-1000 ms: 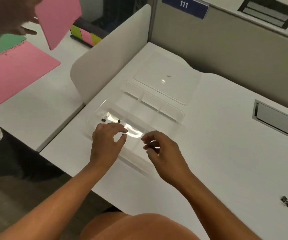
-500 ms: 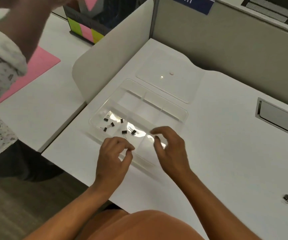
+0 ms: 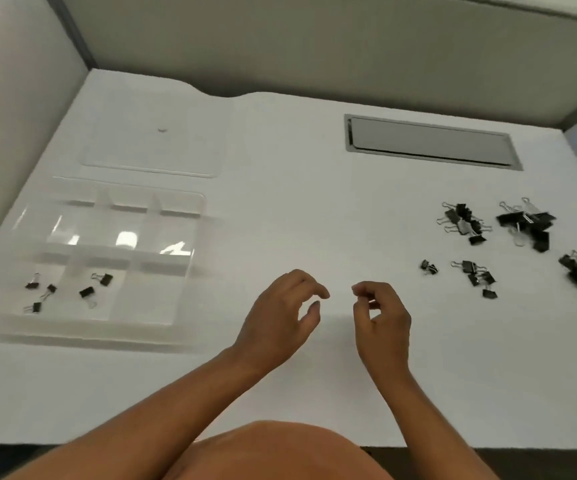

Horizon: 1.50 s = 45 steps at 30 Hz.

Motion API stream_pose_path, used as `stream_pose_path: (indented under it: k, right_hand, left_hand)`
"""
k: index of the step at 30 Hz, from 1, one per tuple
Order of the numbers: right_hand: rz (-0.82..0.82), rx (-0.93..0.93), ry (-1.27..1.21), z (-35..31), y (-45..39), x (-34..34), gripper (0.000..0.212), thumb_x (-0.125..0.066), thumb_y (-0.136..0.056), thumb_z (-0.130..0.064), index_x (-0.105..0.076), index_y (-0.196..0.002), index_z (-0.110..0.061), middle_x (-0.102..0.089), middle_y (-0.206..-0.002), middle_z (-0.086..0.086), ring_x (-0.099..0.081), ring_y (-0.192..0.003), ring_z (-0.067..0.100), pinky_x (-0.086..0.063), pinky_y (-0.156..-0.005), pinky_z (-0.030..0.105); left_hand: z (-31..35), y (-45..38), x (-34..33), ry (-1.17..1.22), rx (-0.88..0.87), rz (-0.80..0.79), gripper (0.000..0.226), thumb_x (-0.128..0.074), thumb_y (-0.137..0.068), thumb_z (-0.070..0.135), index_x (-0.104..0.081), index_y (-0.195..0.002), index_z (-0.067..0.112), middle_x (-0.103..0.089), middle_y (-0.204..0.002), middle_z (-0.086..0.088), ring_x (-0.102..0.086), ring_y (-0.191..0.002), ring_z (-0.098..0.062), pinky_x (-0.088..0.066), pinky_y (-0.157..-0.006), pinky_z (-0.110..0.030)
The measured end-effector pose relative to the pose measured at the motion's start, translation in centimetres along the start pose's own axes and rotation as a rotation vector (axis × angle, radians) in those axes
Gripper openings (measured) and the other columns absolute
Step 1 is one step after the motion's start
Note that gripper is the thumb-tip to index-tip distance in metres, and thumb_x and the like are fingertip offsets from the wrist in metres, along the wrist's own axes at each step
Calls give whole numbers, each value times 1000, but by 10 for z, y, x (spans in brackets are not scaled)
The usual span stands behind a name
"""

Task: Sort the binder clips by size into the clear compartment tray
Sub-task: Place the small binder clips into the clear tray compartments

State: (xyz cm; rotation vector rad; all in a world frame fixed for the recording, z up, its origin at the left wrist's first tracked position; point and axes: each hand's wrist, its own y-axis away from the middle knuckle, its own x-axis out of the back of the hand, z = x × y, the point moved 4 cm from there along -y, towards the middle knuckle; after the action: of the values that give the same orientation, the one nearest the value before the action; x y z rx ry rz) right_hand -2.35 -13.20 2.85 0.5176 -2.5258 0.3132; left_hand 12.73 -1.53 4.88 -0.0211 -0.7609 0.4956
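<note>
Head view: both hands, left hand and right hand, hover loosely curled, empty, between clear plastic tray and black metal clips.

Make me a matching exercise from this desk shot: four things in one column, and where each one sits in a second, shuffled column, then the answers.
Things:
1. clear plastic compartment tray
2. flat clear plastic lid
3. loose piles of black binder clips
4. grey metal cable hatch

Places:
A. set into the desk at the far right
B. on the desk at the left, with a few small clips in its two near-left compartments
C. flat on the desk just beyond the tray
D. on the desk at the right, outside the tray

Pairs: 1-B, 2-C, 3-D, 4-A
</note>
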Motion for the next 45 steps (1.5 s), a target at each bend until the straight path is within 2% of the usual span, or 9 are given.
stream_pose_path:
  k: [8, 13, 18, 22, 29, 31, 34, 37, 45]
  right_hand:
    - [94, -5, 233, 104, -90, 74, 45, -63, -90, 4, -62, -131, -15, -61, -125, -3, -50, -120, 24, -40, -99, 27]
    - [36, 28, 276, 143, -102, 77, 60, -70, -89, -3, -54, -146, -12, -62, -138, 3, -47, -123, 26, -46, -106, 40]
    - [63, 25, 210, 149, -95, 81, 52, -69, -96, -6, -57, -145, -19, -65, -123, -4, -51, -122, 19, -48, -103, 35]
    - [21, -11, 194, 155, -99, 79, 49, -66, -100, -12, -56, -146, -27, -64, -121, -9, -48, -120, 10, -38, -103, 24]
    - [19, 34, 176, 160, -103, 79, 37, -69, -98, -11, -63, -130, -26, -63, -104, -14, -55, -98, 13, -46, -94, 33]
    - [34, 16, 114, 159, -103, 80, 30, -70, -98, -13, -65, -125, -25, -64, -100, -16, -57, -94, 9, -47, -91, 29]
    - [65, -191, -130, 156, -107, 92, 24, -74, -96, -13, -67, -116, -23, -69, -94, -13, -66, -87, 7, -50, -82, 20]
    - [66, -388, -361, 144, -109, 103, 18, -75, -95, -9, -67, -107, -22, -71, -89, -6, -74, -75, 10, -53, -68, 18]
    - [-215, -575, -520, 67, -41, 56, 9, -77, -93, -9, -78, -98, -16, -80, -87, 4, -75, -70, 15, -56, -66, 17]
  left_hand:
    - [47, -105, -143, -227, -189, -302, 41, -59, -102, 16, -57, -143, 19, -53, -143, 1, -57, -121, -22, -56, -86, -37]
    - [43, -158, -214, -330, -255, -381, 56, -55, -103, 13, -40, -157, 14, -37, -165, -3, -54, -109, -32, -57, -85, -48]
    - [32, -159, -224, -325, -272, -330, 39, -44, -109, 41, -59, -143, 26, -51, -157, 9, -37, -92, -15, -47, -91, -35]
    - [25, -149, -225, -303, -246, -233, 31, -46, -108, 43, -67, -121, 25, -60, -144, 8, -53, -92, -17, -49, -88, -39]
    - [30, -150, -222, -268, -243, -184, 28, -53, -105, 42, -67, -107, 18, -63, -115, 5, -60, -93, -18, -50, -82, -38]
    - [30, -151, -219, -200, -145, -162, 19, -60, -103, 36, -66, -107, 18, -64, -106, 6, -60, -92, -15, -50, -83, -34]
    - [31, -149, -204, 169, 270, -30, 7, -72, -97, 23, -68, -102, 22, -71, -97, 12, -65, -87, -6, -51, -80, -22]
    - [39, -131, -189, 492, 558, -5, 9, -78, -91, 14, -72, -93, 20, -74, -83, 4, -68, -75, -8, -54, -74, -25]
    - [34, -16, -112, 580, 752, -34, 11, -78, -93, 27, -81, -102, 30, -80, -94, 10, -70, -79, -8, -54, -74, -22]
